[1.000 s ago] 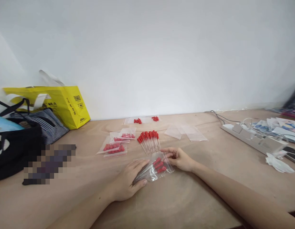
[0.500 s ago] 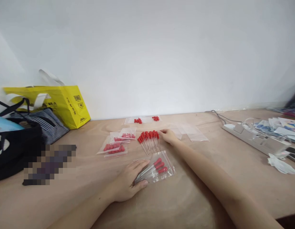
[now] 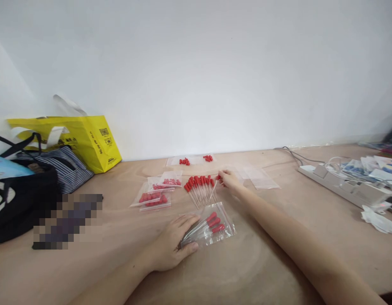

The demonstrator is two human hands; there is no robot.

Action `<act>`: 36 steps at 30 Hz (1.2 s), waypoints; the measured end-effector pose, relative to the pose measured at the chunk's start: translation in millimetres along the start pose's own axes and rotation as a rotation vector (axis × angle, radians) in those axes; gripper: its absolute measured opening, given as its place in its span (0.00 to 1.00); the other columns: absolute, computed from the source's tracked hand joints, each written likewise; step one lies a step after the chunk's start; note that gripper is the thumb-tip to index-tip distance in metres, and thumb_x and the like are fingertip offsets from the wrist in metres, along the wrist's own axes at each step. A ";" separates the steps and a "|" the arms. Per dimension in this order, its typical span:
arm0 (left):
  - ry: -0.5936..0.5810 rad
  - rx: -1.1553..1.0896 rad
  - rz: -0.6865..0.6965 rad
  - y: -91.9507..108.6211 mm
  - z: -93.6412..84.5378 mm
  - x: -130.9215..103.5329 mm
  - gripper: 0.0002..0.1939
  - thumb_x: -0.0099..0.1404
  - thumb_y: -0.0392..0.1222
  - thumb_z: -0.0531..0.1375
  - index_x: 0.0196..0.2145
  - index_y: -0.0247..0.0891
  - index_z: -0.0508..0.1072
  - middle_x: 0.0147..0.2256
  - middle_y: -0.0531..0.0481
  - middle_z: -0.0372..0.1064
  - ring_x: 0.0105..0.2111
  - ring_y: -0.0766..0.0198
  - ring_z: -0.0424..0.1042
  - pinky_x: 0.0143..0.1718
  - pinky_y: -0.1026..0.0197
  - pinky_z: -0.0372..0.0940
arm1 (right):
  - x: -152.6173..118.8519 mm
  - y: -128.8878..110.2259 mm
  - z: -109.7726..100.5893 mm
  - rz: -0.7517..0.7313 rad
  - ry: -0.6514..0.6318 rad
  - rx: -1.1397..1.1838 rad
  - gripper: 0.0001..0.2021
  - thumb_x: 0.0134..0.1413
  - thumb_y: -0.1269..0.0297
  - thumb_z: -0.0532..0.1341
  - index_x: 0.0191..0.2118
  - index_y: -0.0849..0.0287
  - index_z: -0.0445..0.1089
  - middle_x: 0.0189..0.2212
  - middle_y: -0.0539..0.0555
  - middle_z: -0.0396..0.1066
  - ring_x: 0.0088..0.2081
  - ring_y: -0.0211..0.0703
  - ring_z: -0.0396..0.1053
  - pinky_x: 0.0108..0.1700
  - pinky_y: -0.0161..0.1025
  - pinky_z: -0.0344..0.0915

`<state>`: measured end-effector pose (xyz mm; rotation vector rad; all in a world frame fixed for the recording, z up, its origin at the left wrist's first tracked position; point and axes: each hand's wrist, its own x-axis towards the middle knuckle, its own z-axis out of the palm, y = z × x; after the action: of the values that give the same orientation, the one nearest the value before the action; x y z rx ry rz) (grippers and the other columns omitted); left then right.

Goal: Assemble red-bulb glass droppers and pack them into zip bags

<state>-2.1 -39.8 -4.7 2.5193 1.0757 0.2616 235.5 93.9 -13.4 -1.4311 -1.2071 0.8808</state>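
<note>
My left hand (image 3: 175, 241) has fingers and thumb around the closed end of a clear zip bag (image 3: 229, 226) on the table. Inside that bag lie three droppers (image 3: 214, 220) with red bulbs pointing to the right. My right hand (image 3: 229, 180) pinches a single dropper (image 3: 218, 177) by its red bulb, its clear tube slanting down to the left. Just left of it, a fanned row of loose droppers (image 3: 197, 186) lies with bulbs toward the wall and tubes toward me.
Filled zip bags (image 3: 156, 199) overlap on the left. Flat bags (image 3: 262, 178) lie right of my right hand. More red-bulbed droppers (image 3: 185, 162) lie by the wall. A yellow bag (image 3: 97, 144) stands at far left; a power strip (image 3: 335, 184) with cables sits at right.
My right hand has drawn one dropper up out of the row and slightly to the right. My left hand stays on the zip bag. The view has shifted slightly.
</note>
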 end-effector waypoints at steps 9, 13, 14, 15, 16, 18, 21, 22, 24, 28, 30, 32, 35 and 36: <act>0.019 0.015 0.016 -2.7 2.8 1.3 0.25 0.62 0.50 0.50 0.56 0.47 0.53 0.58 0.50 0.49 0.57 0.54 0.49 0.55 0.48 0.49 | -54.2 26.0 -70.8 -0.072 0.112 0.388 0.16 0.44 0.49 0.57 0.28 0.57 0.56 0.21 0.46 0.65 0.19 0.32 0.62 0.22 0.31 0.62; 0.013 0.021 0.025 -4.0 3.1 2.5 0.23 0.62 0.49 0.50 0.55 0.48 0.55 0.58 0.51 0.48 0.56 0.54 0.50 0.55 0.48 0.50 | -65.8 33.9 -68.0 -0.031 0.047 0.479 0.19 0.40 0.47 0.60 0.27 0.58 0.57 0.22 0.47 0.65 0.19 0.32 0.62 0.22 0.32 0.62; 0.009 0.017 0.027 -4.2 3.0 2.7 0.23 0.62 0.49 0.50 0.55 0.48 0.55 0.58 0.51 0.48 0.56 0.55 0.50 0.55 0.48 0.50 | -67.2 34.4 -65.5 -0.022 0.033 0.498 0.19 0.39 0.47 0.60 0.26 0.58 0.57 0.22 0.47 0.66 0.19 0.32 0.63 0.22 0.32 0.62; 0.007 0.014 0.028 -4.5 2.9 2.9 0.23 0.62 0.49 0.50 0.55 0.49 0.56 0.58 0.51 0.48 0.56 0.55 0.50 0.55 0.49 0.50 | -68.2 34.6 -62.9 -0.012 0.023 0.515 0.19 0.39 0.47 0.61 0.26 0.58 0.57 0.22 0.47 0.66 0.19 0.32 0.63 0.22 0.32 0.62; 0.004 0.011 0.029 -4.7 2.8 3.0 0.22 0.62 0.49 0.50 0.54 0.49 0.57 0.58 0.52 0.48 0.56 0.55 0.50 0.55 0.49 0.51 | -69.1 34.5 -60.2 0.000 0.018 0.533 0.19 0.39 0.48 0.61 0.26 0.58 0.57 0.22 0.47 0.65 0.19 0.32 0.63 0.22 0.32 0.62; 0.002 0.009 0.022 -4.9 2.7 3.2 0.22 0.62 0.49 0.50 0.54 0.50 0.57 0.58 0.52 0.48 0.56 0.55 0.50 0.54 0.49 0.51 | -70.7 33.7 -55.9 0.022 0.021 0.570 0.18 0.39 0.49 0.62 0.26 0.58 0.57 0.21 0.46 0.65 0.20 0.33 0.63 0.22 0.32 0.62; -0.001 0.010 0.012 -4.0 1.8 3.3 0.21 0.62 0.49 0.50 0.54 0.50 0.57 0.58 0.52 0.48 0.56 0.55 0.50 0.54 0.48 0.51 | -71.8 32.2 -54.5 0.045 0.036 0.602 0.16 0.40 0.51 0.61 0.25 0.58 0.58 0.20 0.47 0.65 0.19 0.33 0.63 0.22 0.32 0.62; -0.005 0.009 0.013 -3.3 1.3 3.3 0.22 0.62 0.49 0.50 0.54 0.50 0.57 0.58 0.51 0.48 0.56 0.55 0.51 0.54 0.48 0.51 | -71.6 31.7 -55.8 0.051 0.050 0.595 0.15 0.41 0.52 0.61 0.25 0.58 0.58 0.20 0.47 0.65 0.19 0.33 0.63 0.21 0.32 0.61; -0.012 0.006 0.013 -1.6 0.1 3.2 0.22 0.62 0.49 0.50 0.54 0.49 0.58 0.58 0.51 0.48 0.56 0.55 0.51 0.54 0.49 0.52 | -70.5 31.2 -60.3 0.053 0.108 0.560 0.14 0.42 0.53 0.60 0.24 0.58 0.58 0.19 0.47 0.65 0.18 0.32 0.61 0.20 0.31 0.60; -0.022 0.009 0.006 0.7 -1.1 3.4 0.21 0.62 0.48 0.50 0.54 0.48 0.58 0.58 0.50 0.49 0.56 0.54 0.51 0.54 0.48 0.51 | -68.0 32.4 -68.3 0.036 0.205 0.522 0.12 0.44 0.55 0.59 0.25 0.58 0.59 0.19 0.46 0.64 0.17 0.31 0.61 0.19 0.30 0.58; -0.016 0.019 0.014 0.9 -1.0 3.8 0.21 0.62 0.48 0.50 0.54 0.47 0.58 0.58 0.50 0.49 0.56 0.54 0.51 0.54 0.48 0.51 | -68.0 34.0 -68.0 0.040 0.194 0.517 0.13 0.45 0.54 0.58 0.25 0.58 0.58 0.19 0.46 0.64 0.17 0.31 0.61 0.19 0.30 0.59; -0.010 0.027 0.018 1.1 -1.1 4.2 0.21 0.62 0.48 0.50 0.54 0.47 0.58 0.58 0.50 0.49 0.56 0.54 0.51 0.54 0.48 0.50 | -68.9 35.6 -65.3 0.039 0.171 0.499 0.13 0.44 0.53 0.58 0.25 0.58 0.58 0.20 0.46 0.64 0.18 0.31 0.61 0.19 0.31 0.59; -0.016 0.032 0.011 2.4 -1.9 4.5 0.22 0.62 0.47 0.50 0.54 0.47 0.58 0.58 0.50 0.49 0.56 0.55 0.51 0.54 0.48 0.51 | -70.9 36.4 -60.3 0.026 0.138 0.478 0.14 0.44 0.52 0.59 0.26 0.58 0.58 0.20 0.46 0.65 0.18 0.31 0.61 0.20 0.31 0.60; -0.020 0.033 0.008 2.9 -2.1 4.4 0.22 0.62 0.47 0.51 0.54 0.46 0.58 0.58 0.50 0.49 0.56 0.55 0.51 0.54 0.48 0.51 | -71.7 36.1 -58.8 0.024 0.130 0.480 0.14 0.44 0.52 0.59 0.26 0.58 0.58 0.20 0.46 0.65 0.18 0.31 0.62 0.20 0.31 0.60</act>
<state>2.1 -37.8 -1.4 2.5503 1.0709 0.2229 282.9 11.2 -41.8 -1.0947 -0.8115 0.9978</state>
